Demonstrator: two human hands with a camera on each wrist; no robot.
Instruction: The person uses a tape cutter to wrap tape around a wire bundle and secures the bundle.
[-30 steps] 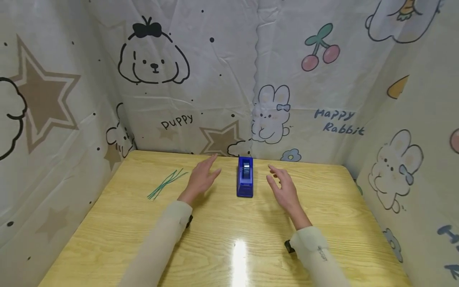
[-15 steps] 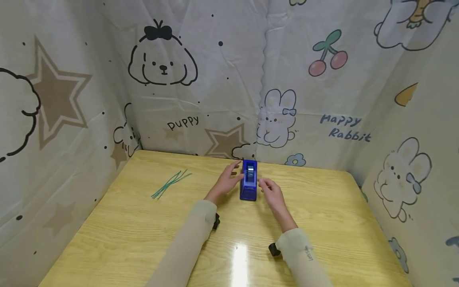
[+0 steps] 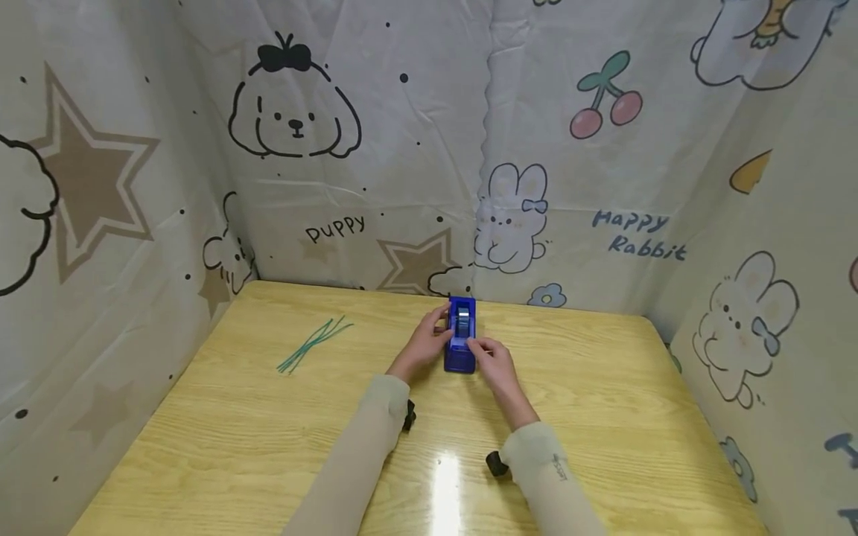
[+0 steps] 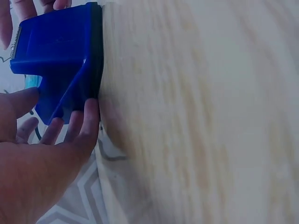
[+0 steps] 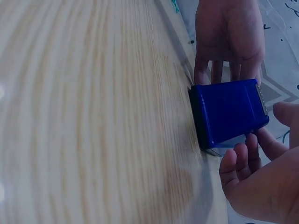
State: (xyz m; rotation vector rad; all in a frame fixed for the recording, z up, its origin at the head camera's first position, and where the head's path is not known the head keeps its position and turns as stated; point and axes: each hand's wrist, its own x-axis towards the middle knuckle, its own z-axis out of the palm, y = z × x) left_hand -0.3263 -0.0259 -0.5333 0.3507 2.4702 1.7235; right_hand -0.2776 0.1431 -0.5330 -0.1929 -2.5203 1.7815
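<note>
A blue tape dispenser (image 3: 459, 361) with a clear tape roll (image 3: 462, 321) sits near the table's back edge. My left hand (image 3: 424, 344) holds its left side; in the left wrist view the fingers lie along the blue side and the thumb rests by the roll. My right hand (image 3: 494, 363) is at its right side, thumb tip over the top near the toothed cutter (image 5: 261, 99). In the right wrist view, a gap shows between that thumb and the index finger, and the other fingers are loosely bent beside the dispenser.
A loose bunch of thin green strips (image 3: 312, 346) lies on the wooden table (image 3: 268, 447) left of my left hand. Printed cloth (image 3: 375, 179) hangs behind the table and along both sides.
Both hands have moved inward from either side to the dispenser. The left has taken hold of its side, and the right thumb has come over its top. The green strips lie as before.
</note>
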